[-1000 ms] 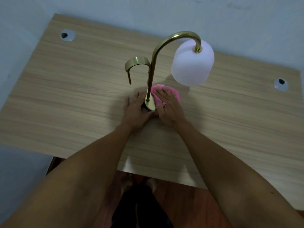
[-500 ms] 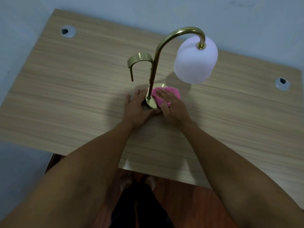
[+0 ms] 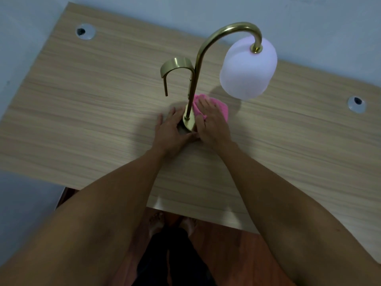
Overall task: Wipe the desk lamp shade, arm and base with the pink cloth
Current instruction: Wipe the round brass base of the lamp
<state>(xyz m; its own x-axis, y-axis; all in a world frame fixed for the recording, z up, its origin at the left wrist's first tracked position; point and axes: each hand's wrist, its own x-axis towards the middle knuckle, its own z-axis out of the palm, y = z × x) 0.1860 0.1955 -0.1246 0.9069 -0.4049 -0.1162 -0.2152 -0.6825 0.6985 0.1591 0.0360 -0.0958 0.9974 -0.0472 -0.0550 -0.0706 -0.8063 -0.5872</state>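
The base [image 3: 188,122] step is in hand: the right hand [image 3: 212,122] presses the pink cloth [image 3: 222,109] flat against it, fingers spread. The left hand [image 3: 172,133], open and empty, steadies the base's other side. Next likely calls for sweeping around the base's rim.

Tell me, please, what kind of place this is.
Probably a home or office workspace. A wood-grain desk with cable grommet holes stands against a plain pale wall, on it a brass desk lamp with a white shade. Reddish wood flooring shows below.
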